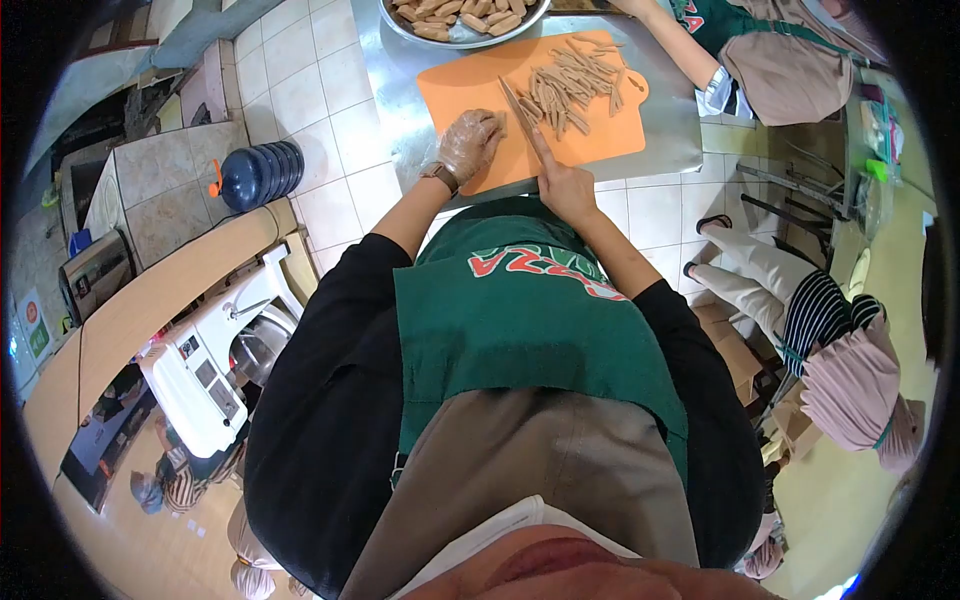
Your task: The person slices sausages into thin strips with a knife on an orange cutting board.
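An orange cutting board (470,88) lies on a metal table. My left hand (470,145), in a clear plastic glove, rests on the board's left part with its fingers curled over a small brown piece (499,122). My right hand (567,190) is closed around the handle of a knife (520,112), whose blade points up and left across the board, just right of my left hand. Thin brown strips (572,85) lie in a loose pile to the right of the blade. Beyond the board, a metal bowl (390,22) holds several larger brown pieces.
The metal table (400,120) extends around the board. A co-worker's arm (680,45) reaches over its far right side. Another person (840,350) stands at the right. A blue water bottle (262,174) lies at the left, near a white mixer (195,385).
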Tool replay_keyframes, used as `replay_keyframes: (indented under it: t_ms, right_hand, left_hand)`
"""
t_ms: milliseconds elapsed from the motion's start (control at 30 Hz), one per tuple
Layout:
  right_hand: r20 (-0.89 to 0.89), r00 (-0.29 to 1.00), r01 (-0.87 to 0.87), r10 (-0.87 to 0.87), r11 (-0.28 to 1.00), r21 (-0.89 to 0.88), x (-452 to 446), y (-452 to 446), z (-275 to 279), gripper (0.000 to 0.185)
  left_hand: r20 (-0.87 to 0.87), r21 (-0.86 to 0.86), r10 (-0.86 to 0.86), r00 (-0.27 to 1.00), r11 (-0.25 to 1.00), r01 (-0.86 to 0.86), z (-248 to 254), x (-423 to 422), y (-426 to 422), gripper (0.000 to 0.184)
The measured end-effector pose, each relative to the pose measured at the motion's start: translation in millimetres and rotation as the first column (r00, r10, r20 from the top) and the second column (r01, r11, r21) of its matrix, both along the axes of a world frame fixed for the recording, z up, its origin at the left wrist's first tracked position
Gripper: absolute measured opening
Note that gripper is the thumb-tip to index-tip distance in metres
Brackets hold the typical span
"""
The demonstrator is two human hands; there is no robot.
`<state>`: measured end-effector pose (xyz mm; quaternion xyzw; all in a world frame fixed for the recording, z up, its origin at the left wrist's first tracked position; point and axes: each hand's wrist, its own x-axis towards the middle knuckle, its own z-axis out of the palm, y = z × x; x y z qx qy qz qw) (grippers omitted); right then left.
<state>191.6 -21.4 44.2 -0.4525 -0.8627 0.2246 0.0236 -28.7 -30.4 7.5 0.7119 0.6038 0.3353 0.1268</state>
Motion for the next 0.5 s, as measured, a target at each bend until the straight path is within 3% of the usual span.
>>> replay_keyframes:
  t_ms: [100,267,400,500]
  right_hand:
    - [-0.002,1.0,-0.021,0.021,1.0,-0.009,-6.8,-4.2,-2.3,0.081]
    - [-0.036,0.999,-0.006,0.006,1.0,-0.005,-18.3,-6.3,-6.2,0.079]
    - [-0.033,0.999,-0.003,0.004,1.0,0.022,-20.2,-3.4,-3.7,0.081]
    - [-0.046,0.999,-0.015,0.016,1.0,0.021,-18.5,-3.1,-4.1,0.081]
  left_hand:
    - [0.073,0.027,-0.007,0.997,1.0,0.005,0.0,1.4,4.6,0.017]
    - [0.214,-0.229,0.15,0.965,0.968,-0.099,8.4,11.4,5.2,0.014]
    - [0.26,-0.247,0.137,0.956,0.966,-0.072,7.1,7.4,5.4,0.016]
    - [0.241,-0.303,0.021,0.97,0.952,0.054,12.1,-0.6,5.2,0.019]
